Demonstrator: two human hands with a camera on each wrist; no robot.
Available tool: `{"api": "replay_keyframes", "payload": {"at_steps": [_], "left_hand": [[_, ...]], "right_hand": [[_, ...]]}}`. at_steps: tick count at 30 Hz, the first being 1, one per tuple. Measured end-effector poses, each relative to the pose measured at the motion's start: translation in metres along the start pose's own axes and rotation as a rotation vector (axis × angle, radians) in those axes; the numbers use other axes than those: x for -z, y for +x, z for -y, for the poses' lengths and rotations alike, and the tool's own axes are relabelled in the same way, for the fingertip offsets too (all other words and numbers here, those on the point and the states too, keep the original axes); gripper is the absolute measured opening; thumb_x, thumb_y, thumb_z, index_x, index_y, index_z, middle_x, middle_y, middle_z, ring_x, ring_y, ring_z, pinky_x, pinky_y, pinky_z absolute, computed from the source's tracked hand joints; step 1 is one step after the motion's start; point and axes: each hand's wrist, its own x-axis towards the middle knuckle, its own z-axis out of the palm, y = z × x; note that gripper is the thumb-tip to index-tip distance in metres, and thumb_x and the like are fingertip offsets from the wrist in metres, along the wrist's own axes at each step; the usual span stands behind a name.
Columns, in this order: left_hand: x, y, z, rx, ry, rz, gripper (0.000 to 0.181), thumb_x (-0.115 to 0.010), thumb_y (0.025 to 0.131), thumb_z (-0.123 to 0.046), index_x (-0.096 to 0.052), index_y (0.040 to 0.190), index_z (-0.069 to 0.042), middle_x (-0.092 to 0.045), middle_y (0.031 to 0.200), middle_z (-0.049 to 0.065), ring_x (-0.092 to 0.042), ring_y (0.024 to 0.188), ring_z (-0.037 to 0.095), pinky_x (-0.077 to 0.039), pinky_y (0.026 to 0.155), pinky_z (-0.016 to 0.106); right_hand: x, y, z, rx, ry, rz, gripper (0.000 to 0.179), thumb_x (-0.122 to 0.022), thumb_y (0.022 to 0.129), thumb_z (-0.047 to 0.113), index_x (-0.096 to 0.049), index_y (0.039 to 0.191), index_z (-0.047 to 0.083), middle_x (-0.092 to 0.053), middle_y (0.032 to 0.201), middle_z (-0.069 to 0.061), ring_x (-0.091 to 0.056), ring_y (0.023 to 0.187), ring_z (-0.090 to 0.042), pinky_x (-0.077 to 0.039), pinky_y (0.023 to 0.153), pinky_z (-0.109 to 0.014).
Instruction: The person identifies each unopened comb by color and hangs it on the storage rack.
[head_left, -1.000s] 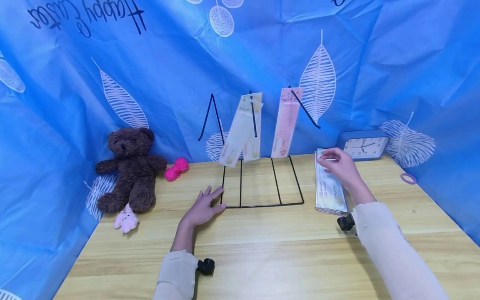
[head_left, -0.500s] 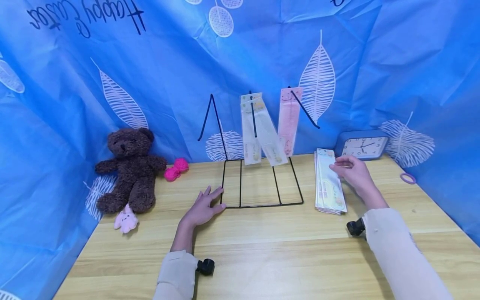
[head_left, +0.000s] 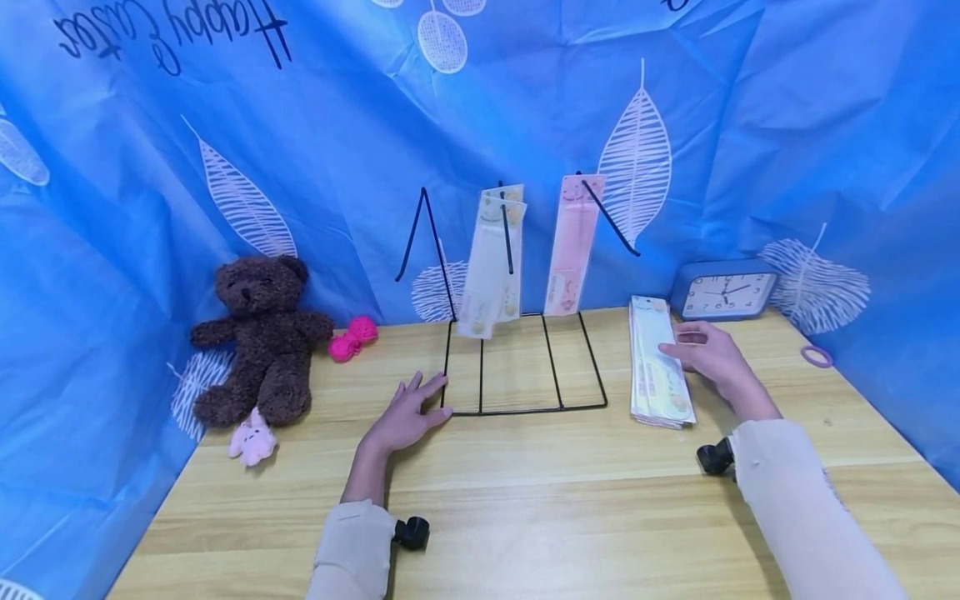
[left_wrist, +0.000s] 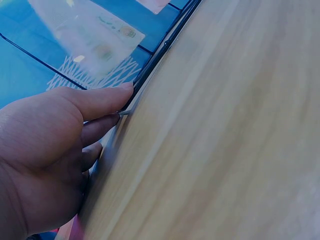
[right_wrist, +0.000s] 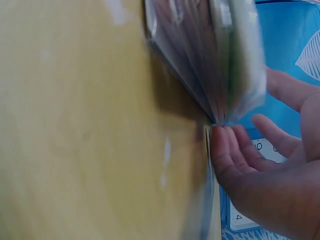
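Note:
My left hand (head_left: 405, 415) rests on the table at the front left corner of a black wire rack (head_left: 525, 412), its thumb (left_wrist: 107, 100) and fingertips touching the wire. Long flat clear-sleeved packets (head_left: 487, 275) hang from the rack's middle hook, and a pink packet (head_left: 573, 242) hangs from the right one. My right hand (head_left: 716, 358) is at the right edge of a stack of similar packets (head_left: 656, 375). Its thumb lies over the top packet while its fingertips (right_wrist: 220, 137) pinch the stack's side edge. The thumb tip is hidden in the right wrist view.
A blue clock (head_left: 726, 292) stands behind the stack, with a purple ring (head_left: 817, 357) to its right. Over on the left sit a brown teddy bear (head_left: 262, 342), a small pink plush (head_left: 252, 439) and a pink yarn bundle (head_left: 352, 338). A blue cloth hangs behind.
My right hand has moved from above the stack to its right edge. The hanging packets have swung right and back left. The left hand stays put.

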Motion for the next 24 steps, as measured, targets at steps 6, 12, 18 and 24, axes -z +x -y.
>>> {"api": "replay_keyframes", "payload": {"at_steps": [6, 12, 18, 24], "left_hand": [[0.0004, -0.0001, 0.0, 0.001, -0.003, -0.002, 0.062, -0.064, 0.102, -0.027, -0.04, 0.156, -0.009, -0.031, 0.164, 0.008, 0.001, 0.155, 0.033, 0.005, 0.123, 0.054], [0.0015, -0.0002, -0.0013, -0.009, -0.006, 0.004, 0.062, -0.063, 0.102, -0.027, -0.039, 0.157, -0.008, -0.03, 0.164, 0.008, 0.001, 0.155, 0.034, 0.006, 0.123, 0.053], [0.0013, -0.0003, -0.0017, -0.004, -0.005, 0.002, 0.062, -0.063, 0.102, -0.026, -0.039, 0.156, -0.008, -0.03, 0.164, 0.008, 0.001, 0.155, 0.034, 0.005, 0.123, 0.053], [0.0005, -0.0002, -0.0004, 0.002, -0.001, 0.0, 0.062, -0.063, 0.102, -0.026, -0.04, 0.156, -0.008, -0.03, 0.164, 0.008, 0.0, 0.155, 0.034, 0.005, 0.123, 0.053]], "right_hand": [[0.0002, 0.0035, -0.0036, -0.047, -0.034, 0.075, 0.095, -0.08, 0.089, 0.03, -0.022, 0.157, -0.005, -0.037, 0.149, -0.034, -0.048, 0.124, -0.041, -0.054, 0.081, -0.028], [0.0003, 0.0065, -0.0073, -0.06, -0.051, 0.081, 0.097, -0.08, 0.089, 0.027, -0.02, 0.158, -0.005, -0.044, 0.139, -0.033, -0.057, 0.107, -0.033, -0.055, 0.074, -0.029], [0.0019, 0.0041, -0.0076, -0.082, -0.005, 0.083, 0.097, -0.078, 0.091, 0.027, -0.016, 0.159, -0.004, -0.046, 0.137, -0.032, -0.063, 0.092, -0.02, -0.058, 0.072, -0.031], [0.0064, -0.0028, -0.0072, -0.095, 0.098, 0.081, 0.087, -0.073, 0.096, 0.021, -0.019, 0.158, -0.005, -0.055, 0.133, -0.031, -0.068, 0.082, -0.012, -0.06, 0.072, -0.033]]}}
